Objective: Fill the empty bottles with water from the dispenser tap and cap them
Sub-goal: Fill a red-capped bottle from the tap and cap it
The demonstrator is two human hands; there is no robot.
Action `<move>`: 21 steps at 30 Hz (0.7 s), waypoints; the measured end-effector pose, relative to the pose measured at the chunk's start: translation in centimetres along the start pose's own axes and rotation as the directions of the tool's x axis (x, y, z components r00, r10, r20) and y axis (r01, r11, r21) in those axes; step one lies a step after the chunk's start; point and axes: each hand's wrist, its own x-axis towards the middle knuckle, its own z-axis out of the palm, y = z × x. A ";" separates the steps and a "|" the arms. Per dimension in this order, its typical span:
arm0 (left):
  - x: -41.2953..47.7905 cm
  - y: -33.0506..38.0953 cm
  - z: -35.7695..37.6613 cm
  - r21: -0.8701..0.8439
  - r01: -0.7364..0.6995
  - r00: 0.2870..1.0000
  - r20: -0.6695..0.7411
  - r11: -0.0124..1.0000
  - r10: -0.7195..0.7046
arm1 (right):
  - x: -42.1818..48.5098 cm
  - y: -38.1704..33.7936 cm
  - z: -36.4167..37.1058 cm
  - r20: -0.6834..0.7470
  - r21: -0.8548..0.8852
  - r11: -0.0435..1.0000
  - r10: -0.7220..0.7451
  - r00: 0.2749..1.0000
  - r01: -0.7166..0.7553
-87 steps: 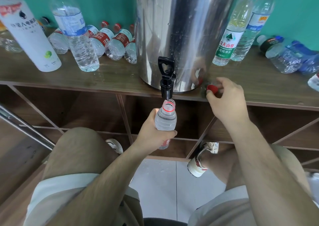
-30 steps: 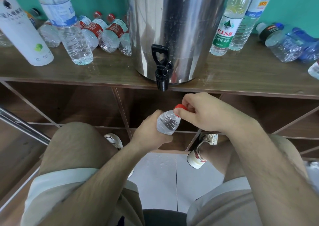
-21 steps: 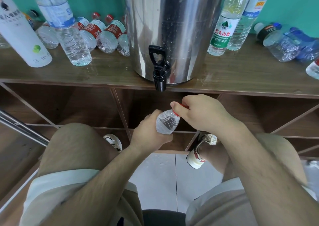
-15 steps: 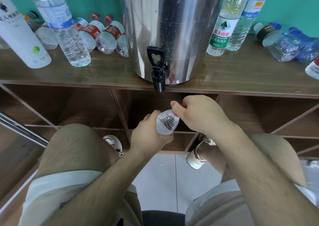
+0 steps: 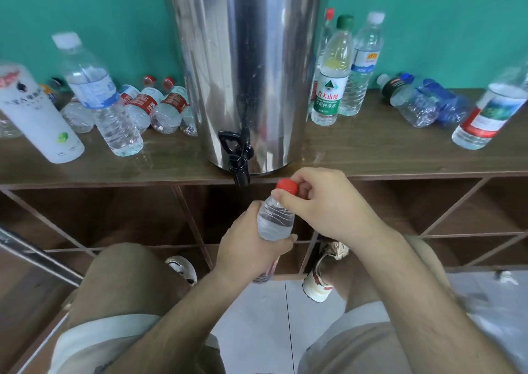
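A small clear bottle (image 5: 275, 219) holding water is held upright below the shelf edge, just right of the black tap (image 5: 238, 161) of the steel dispenser (image 5: 251, 68). My left hand (image 5: 248, 248) grips the bottle's body from the left. Its red cap (image 5: 287, 186) sits on the neck, pinched by the fingers and thumb of my right hand (image 5: 323, 205). The bottle's lower half is hidden behind my left hand.
The wooden shelf (image 5: 371, 156) carries several bottles: lying red-labelled ones (image 5: 168, 108) and a tall white one (image 5: 37, 111) at left, upright ones (image 5: 331, 73) right of the dispenser, lying blue ones (image 5: 423, 102) at far right. Open cubbies sit below; my knees and shoes are underneath.
The bottle left the tap's spout. My right hand brought the red cap from the shelf edge onto the neck and keeps pinching it; the cap now shows more above my fingers.
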 end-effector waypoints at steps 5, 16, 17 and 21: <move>1.9 7.3 -0.7 0.007 -0.149 0.989 0.000 0.989 0.149 | 0.5 -1.3 -6.4 -0.209 0.067 0.996 -0.040 0.977 0.056; 11.6 18.9 1.7 -0.317 -0.207 0.959 0.122 0.926 0.256 | 7.6 0.8 -17.5 -0.360 -0.060 0.998 -0.002 0.933 -0.021; 12.6 19.1 2.3 -0.312 -0.202 0.959 0.130 0.928 0.252 | 8.3 1.5 -17.6 -0.349 -0.083 0.996 0.008 0.937 -0.039; 15.7 19.7 4.5 -0.255 -0.214 0.972 0.039 0.943 0.231 | 10.9 4.0 -17.6 -0.376 -0.082 0.992 0.057 0.925 -0.095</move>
